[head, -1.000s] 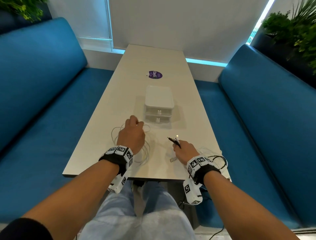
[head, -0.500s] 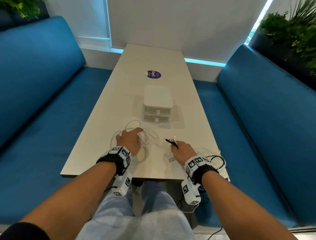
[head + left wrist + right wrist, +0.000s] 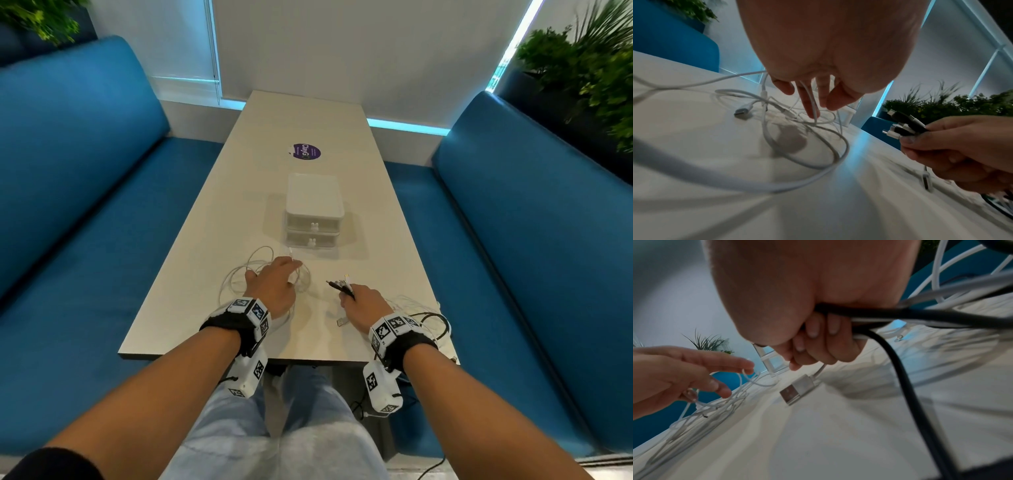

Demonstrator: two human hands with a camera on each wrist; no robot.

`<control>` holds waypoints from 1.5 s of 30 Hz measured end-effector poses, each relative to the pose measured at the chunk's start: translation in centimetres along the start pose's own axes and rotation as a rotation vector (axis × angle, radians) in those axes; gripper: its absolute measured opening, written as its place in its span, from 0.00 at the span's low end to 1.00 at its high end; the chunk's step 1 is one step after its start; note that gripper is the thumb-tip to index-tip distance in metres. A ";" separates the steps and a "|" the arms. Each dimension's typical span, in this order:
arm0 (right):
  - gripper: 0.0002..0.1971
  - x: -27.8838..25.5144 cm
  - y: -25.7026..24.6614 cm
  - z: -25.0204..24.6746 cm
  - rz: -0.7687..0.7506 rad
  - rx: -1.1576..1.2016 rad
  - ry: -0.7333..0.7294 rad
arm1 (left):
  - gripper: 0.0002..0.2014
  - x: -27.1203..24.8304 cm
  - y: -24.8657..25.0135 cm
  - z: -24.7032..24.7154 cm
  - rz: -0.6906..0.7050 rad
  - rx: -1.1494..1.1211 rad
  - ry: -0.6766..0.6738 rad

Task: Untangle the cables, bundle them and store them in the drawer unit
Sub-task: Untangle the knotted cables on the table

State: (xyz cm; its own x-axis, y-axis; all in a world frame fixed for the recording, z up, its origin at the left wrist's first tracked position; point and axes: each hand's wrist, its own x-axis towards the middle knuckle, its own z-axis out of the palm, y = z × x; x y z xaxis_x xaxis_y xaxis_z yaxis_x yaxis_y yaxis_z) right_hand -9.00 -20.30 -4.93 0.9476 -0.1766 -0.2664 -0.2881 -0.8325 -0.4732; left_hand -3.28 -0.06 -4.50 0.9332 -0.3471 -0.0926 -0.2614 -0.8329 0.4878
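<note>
A blue bench (image 3: 78, 192) lines the left side of a long pale table (image 3: 191, 260); on the near part of the tabletop a loose tangle of white cables (image 3: 239, 277) lies in overlapping loops, one flat plug (image 3: 743, 112) resting on the surface among them; the person's left hand (image 3: 272, 286) reaches down into this tangle, its fingers (image 3: 809, 104) extended and only slightly bent, a thin white strand running along one finger and looped at a fingertip, though whether it is pinched cannot be told; just beyond the tangle, toward the middle of the table, stands a small white drawer unit (image 3: 314, 212) with two drawers, both closed; farther back lies a round purple sticker (image 3: 307, 151); to the right of the tangle, and apart from it, the right hand (image 3: 364, 305) is curled tightly around a bunch of black and white cables (image 3: 900, 316), their plug ends (image 3: 900, 125) sticking out past the fingertips; a silver USB plug (image 3: 797, 389) hangs on a white lead from under this fist, touching or nearly touching the table; the rest of the held cables trails in loops (image 3: 428, 318) at the table's near right corner; a second blue bench (image 3: 534, 219) and green plants (image 3: 589, 68) close the right side.
</note>
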 end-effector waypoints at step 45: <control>0.11 -0.4 -2.2 -1.1 -0.104 0.260 0.107 | 0.08 -0.4 3.2 2.4 0.299 0.106 -0.061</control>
State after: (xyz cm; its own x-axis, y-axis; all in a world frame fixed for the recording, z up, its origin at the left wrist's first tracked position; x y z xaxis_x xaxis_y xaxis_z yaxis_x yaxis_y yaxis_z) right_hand -8.60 -19.03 -2.86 0.9790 -0.1637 -0.1216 -0.2017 -0.6887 -0.6964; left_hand -5.05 -3.60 -4.97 0.7954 -0.6059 -0.0122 -0.5490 -0.7290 0.4088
